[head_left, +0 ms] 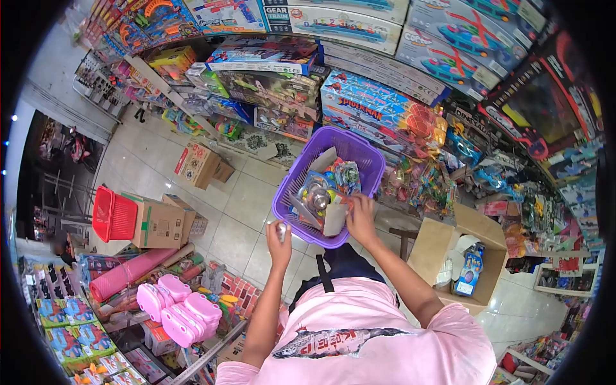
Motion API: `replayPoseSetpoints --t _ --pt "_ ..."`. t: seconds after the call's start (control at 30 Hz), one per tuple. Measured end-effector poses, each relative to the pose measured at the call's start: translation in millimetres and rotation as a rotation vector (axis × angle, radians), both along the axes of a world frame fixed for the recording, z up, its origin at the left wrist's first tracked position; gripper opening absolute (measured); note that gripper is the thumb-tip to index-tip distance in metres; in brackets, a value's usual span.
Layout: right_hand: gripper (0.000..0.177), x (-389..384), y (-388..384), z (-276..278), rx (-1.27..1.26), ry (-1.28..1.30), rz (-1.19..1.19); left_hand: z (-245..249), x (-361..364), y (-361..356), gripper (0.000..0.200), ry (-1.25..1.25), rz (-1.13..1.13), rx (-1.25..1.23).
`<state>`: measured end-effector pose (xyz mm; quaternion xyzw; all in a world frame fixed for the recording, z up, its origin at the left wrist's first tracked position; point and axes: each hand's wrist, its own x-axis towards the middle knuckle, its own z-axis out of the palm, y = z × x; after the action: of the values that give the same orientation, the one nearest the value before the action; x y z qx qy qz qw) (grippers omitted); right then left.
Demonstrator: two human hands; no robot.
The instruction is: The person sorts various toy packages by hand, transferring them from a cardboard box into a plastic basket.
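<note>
In front of my body is a purple plastic basket (280, 204) with slotted walls. Inside it lie packaged small toys (346, 176), a clear round dome-shaped piece (319, 197) and several grey-beige backing cards. My right hand (361, 219) reaches over the basket's near right side, its fingers closed at the edge of a grey-beige card pack (334, 220). Just outside the near left rim, my left hand (279, 242) is closed, with a small whitish thing showing at its fingers. What that thing is cannot be made out.
Boxed toys (378, 106) are stacked along the far shelves. An open carton (436, 253) with blue packs stands at right. At left are a red basket (114, 213), a brown carton (157, 224), a pink roll (131, 273) and pink containers (186, 314). Another small carton (197, 165) sits on the tiled floor.
</note>
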<state>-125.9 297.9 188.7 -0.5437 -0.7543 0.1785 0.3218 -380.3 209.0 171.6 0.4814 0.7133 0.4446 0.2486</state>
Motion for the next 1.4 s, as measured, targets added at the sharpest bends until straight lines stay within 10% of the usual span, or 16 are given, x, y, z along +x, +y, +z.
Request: replayPoseSetpoints --t 0.2,0.4,0.47,0.67,0.8,0.87,1.03,1.1,1.27,1.4 --pt "0.033 40.0 -106.4 -70.7 -0.170 0.016 -0.237 -117.5 -2.3 -145.9 0.020 -0.055 -0.057 -0.264" --pt "0.041 171.5 -277.1 -293.2 -0.874 -0.569 0.355 -196.4 -5.8 -315.6 0.046 -0.026 -0.405 -1.142" --pt "0.040 189.8 -320.0 -218.9 -1.358 -0.512 0.033 -218.8 -14.9 -367.4 0.049 -0.369 -0.440 -1.291" --pt "0.034 265.8 -444.0 -189.1 -1.539 -0.416 -0.284 -254.2 -23.5 -448.4 0.049 -0.354 -0.512 -1.330" --pt "0.032 294.1 -487.4 -196.4 -1.479 -0.377 -0.185 -236.1 -13.4 -421.6 0.049 -0.415 -0.573 -1.373" --pt "0.032 291.4 -493.8 -184.2 -1.505 0.003 -0.608 -260.4 -23.0 -391.0 0.045 -0.432 -0.418 -1.372" --pt "0.031 315.0 -501.3 -172.1 -1.323 0.181 -0.755 -241.7 24.0 -276.1 0.041 -0.397 -0.371 -1.137" --pt "0.025 338.5 -516.2 -192.8 -0.809 0.002 -0.774 -236.2 54.1 -231.6 0.040 -0.324 -0.411 -0.994" --pt "0.017 453.5 -513.0 -202.4 -0.568 0.269 -1.347 -164.6 178.8 -139.0 0.030 -0.340 -0.432 -0.668" --pt "0.022 527.1 -453.6 -109.4 -0.039 0.257 -1.591 -81.6 294.2 -99.9 0.028 -0.410 -0.351 -0.348"
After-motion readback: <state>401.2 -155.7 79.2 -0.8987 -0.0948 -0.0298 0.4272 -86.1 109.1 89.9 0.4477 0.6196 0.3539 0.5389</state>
